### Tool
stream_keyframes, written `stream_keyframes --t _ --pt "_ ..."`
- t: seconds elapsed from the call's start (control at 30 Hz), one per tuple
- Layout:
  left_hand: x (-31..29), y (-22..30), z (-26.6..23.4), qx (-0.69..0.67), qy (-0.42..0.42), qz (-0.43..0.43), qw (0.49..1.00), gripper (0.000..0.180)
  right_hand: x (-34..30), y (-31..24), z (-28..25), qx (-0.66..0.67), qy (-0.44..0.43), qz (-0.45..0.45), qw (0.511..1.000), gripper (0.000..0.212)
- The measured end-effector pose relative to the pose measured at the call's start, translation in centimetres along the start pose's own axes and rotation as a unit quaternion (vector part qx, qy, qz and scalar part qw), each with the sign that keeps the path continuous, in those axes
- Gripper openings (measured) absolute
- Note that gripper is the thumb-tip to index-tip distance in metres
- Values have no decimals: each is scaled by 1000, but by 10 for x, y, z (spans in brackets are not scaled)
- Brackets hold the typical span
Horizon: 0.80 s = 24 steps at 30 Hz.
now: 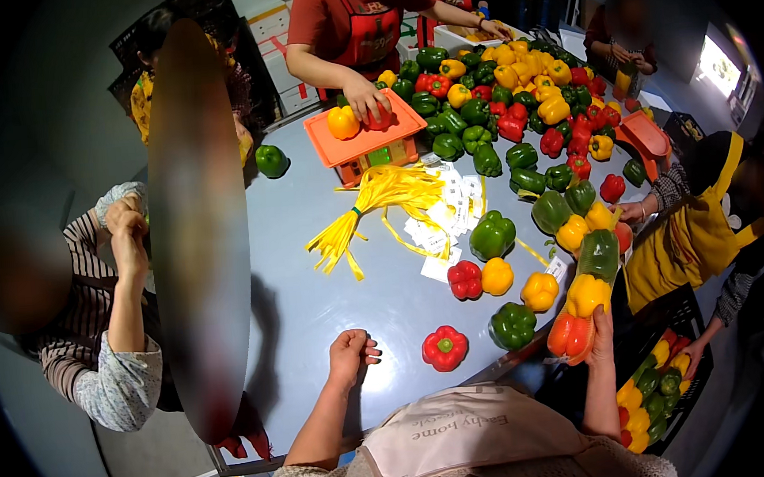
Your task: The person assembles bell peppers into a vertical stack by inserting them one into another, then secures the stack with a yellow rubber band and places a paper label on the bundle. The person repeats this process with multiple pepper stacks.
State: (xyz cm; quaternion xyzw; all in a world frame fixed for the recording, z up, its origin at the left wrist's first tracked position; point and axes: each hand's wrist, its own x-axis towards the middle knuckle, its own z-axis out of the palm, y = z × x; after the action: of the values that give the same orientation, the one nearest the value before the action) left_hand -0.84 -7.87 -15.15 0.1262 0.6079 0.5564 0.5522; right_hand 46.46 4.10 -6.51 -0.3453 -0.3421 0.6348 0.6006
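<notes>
My right hand (599, 330) grips a clear bag (586, 297) holding a green, a yellow and a red bell pepper stacked in a row, held at the grey table's (311, 243) right edge. My left hand (350, 351) rests on the table with its fingers curled and nothing in it. A loose red pepper (445, 347) lies just to the right of that hand. A green pepper (513, 325), a yellow pepper (539, 290), another yellow one (496, 276) and a red one (465, 280) lie between my two hands.
A heap of peppers (514, 96) covers the far right. An orange scale (364, 138) carries two peppers under another person's hand. Yellow ties (380, 203) and white labels (439, 226) lie mid-table. A black crate (654, 388) of packed peppers sits lower right. People stand left and right.
</notes>
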Motion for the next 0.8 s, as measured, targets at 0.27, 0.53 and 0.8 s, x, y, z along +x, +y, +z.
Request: stream_keyframes --t 0.27,0.53,0.8 --pt "-5 4 6 13 11 7 1000 12 1 1 3 -32 22 -4 999 58" --pt "-5 2 6 16 9 15 1000 12 17 3 -11 -119 52 -16 991 60" --pt "-4 1 5 20 17 15 1000 14 25 -1 -14 -151 73 -9 986 60"
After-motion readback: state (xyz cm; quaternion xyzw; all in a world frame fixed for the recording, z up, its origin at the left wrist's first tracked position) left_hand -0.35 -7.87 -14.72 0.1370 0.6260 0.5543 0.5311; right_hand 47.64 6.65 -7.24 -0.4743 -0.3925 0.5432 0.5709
